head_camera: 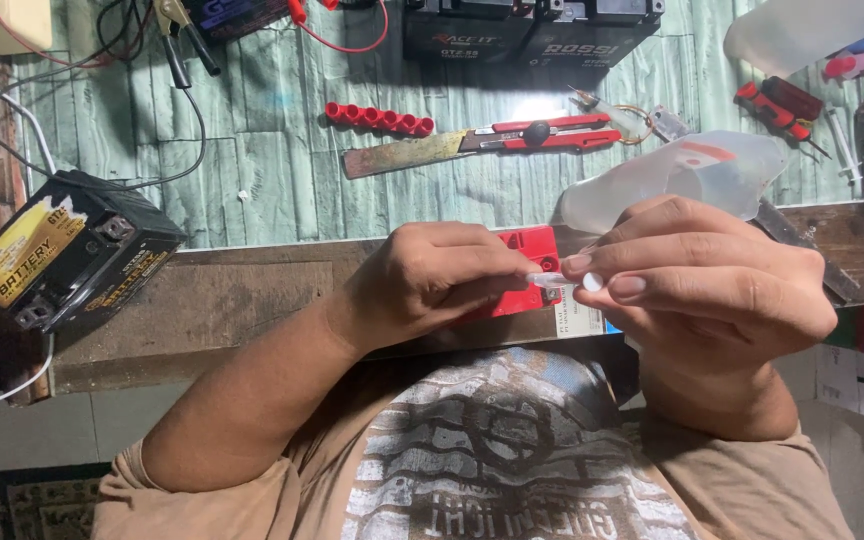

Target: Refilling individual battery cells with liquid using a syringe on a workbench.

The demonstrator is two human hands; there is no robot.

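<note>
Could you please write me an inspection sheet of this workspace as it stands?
Surface: workbench with pale green plank-pattern covering and a worn wooden front edge.
Job's things: small clear tube pinched between both hands; translucent plastic bottle in the right hand; red-topped battery below the hands.
Clutter: red utility knife, red cap strip, red screwdriver, two black batteries at the back.
Grips: left hand and right hand, fingertips meeting at the tube.
Cables: dark leads run to a black battery at the left edge.
Surroundings: patterned mat on the floor.
</note>
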